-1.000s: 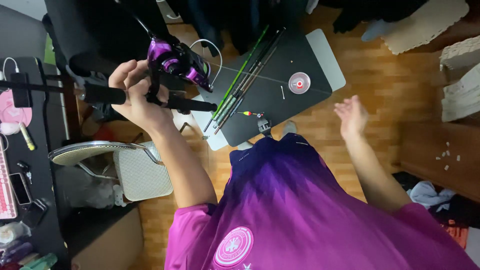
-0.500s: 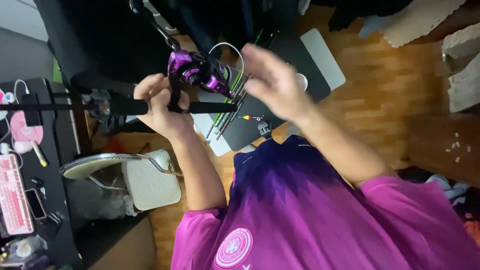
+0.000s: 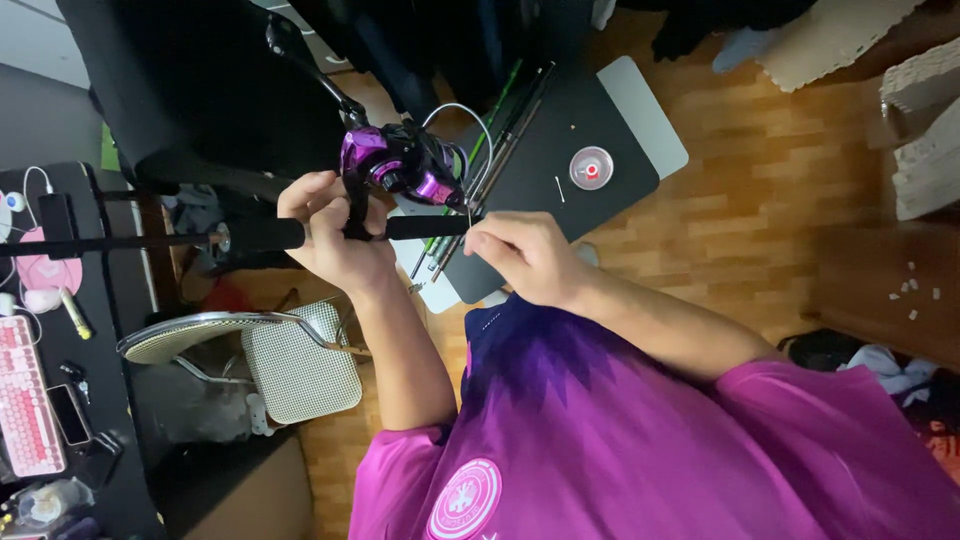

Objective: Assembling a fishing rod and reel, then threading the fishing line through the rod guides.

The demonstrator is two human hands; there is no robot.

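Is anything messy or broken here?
Nothing looks broken. The left hand grips the black rod below the purple reel, the right hand pinches by the reel. Only small white bits lie scattered on the wooden floor at the right, like something spilled.

The right hand [image 3: 525, 258], open and spread out at the right of the frame a second ago, has crossed to the centre and now pinches the thin line just below the purple reel [image 3: 400, 165]. The rod [image 3: 250, 236] and reel have shifted toward the middle of the frame.
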